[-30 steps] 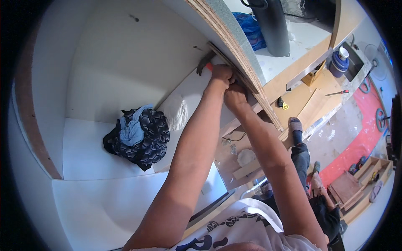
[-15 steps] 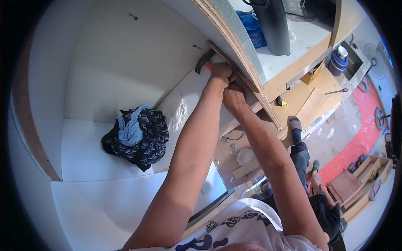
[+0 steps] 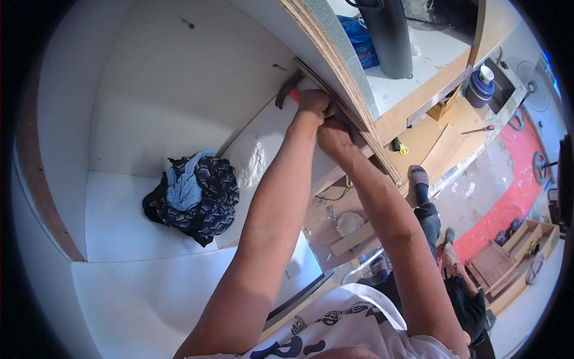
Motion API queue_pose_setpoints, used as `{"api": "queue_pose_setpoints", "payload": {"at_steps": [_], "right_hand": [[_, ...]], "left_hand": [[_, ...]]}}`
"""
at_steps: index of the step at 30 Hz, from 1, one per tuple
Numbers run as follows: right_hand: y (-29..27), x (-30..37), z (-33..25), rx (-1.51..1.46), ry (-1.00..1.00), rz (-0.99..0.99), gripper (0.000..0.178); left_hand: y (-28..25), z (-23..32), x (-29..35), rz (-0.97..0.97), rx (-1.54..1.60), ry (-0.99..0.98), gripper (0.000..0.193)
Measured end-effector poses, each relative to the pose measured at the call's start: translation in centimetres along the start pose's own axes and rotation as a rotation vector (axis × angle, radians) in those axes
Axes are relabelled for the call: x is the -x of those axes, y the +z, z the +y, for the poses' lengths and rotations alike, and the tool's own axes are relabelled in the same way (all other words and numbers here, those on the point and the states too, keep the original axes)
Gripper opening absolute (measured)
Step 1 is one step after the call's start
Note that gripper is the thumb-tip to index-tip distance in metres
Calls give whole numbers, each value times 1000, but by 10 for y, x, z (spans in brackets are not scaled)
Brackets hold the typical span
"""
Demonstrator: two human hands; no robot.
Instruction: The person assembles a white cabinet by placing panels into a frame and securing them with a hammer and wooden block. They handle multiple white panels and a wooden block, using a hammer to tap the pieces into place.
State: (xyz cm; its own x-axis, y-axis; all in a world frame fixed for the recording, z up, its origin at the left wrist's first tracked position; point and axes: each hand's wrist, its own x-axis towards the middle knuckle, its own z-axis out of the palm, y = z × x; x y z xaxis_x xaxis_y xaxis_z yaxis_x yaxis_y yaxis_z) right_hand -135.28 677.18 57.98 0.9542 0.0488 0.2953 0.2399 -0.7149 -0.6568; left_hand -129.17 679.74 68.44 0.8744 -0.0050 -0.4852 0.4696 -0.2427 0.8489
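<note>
our left hand [image 3: 314, 103] has its fingers curled tight around the red handle of a claw hammer [image 3: 288, 90], whose dark, curved metal head pokes out just beyond the knuckles, up against the smooth white inner wall of the cabinet [image 3: 167, 78]. our right hand [image 3: 333, 134] sits just beside and below the left, touching it, knuckles bunched and fingers folded in toward a thin wooden strip [image 3: 347, 113] that runs along the cabinet's front edge; whether they pinch something small there we cannot tell.

that strip lies against a thick board edge [image 3: 317, 36], rough and speckled like raw chipboard, bending across the view. both our bare forearms stretch up from the lower edge to meet at this spot.

inside the cabinet, a flat white panel [image 3: 263, 149] leans at a slant under our left arm, with a chalky, smeared patch on its face. farther in, on the white cabinet floor, lies a soft crumpled heap: a black bag [image 3: 203, 203] with a scaly woven pattern, and a pale blue cloth [image 3: 182, 185] bunched on top of it.

beyond the board, a white surface [image 3: 418, 60] carries a tall dark cylinder [image 3: 388, 36] and a crinkled blue plastic bag [image 3: 359, 33]. down below, the dusty floor holds wood offcuts, a blue tub with a white lid [image 3: 479, 87], yellow-handled scissors [image 3: 399, 146] and a red mat [image 3: 514, 197].
</note>
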Motion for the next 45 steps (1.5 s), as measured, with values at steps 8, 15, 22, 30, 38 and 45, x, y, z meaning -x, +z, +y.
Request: {"api": "queue_pose_setpoints", "payload": {"at_steps": [8, 15, 22, 30, 38, 45], "right_hand": [[-1, 2, -7, 40, 35, 78, 24], [-5, 6, -7, 40, -9, 76, 14], [2, 5, -4, 11, -58, 164, 11], [-6, 5, -10, 72, 18, 58, 22], [-25, 3, -8, 53, 4, -151, 25], [-2, 1, -5, 115, 62, 10, 20]], "left_hand": [[0, 1, 6, -36, 90, 11, 9], [-3, -1, 2, 17, 95, -20, 9], [-12, -8, -13, -42, 96, -2, 7], [-3, -6, -2, -31, 149, 38, 2], [-4, -4, -5, -19, 102, -15, 3], [-2, -5, -7, -33, 79, 60, 4]]}}
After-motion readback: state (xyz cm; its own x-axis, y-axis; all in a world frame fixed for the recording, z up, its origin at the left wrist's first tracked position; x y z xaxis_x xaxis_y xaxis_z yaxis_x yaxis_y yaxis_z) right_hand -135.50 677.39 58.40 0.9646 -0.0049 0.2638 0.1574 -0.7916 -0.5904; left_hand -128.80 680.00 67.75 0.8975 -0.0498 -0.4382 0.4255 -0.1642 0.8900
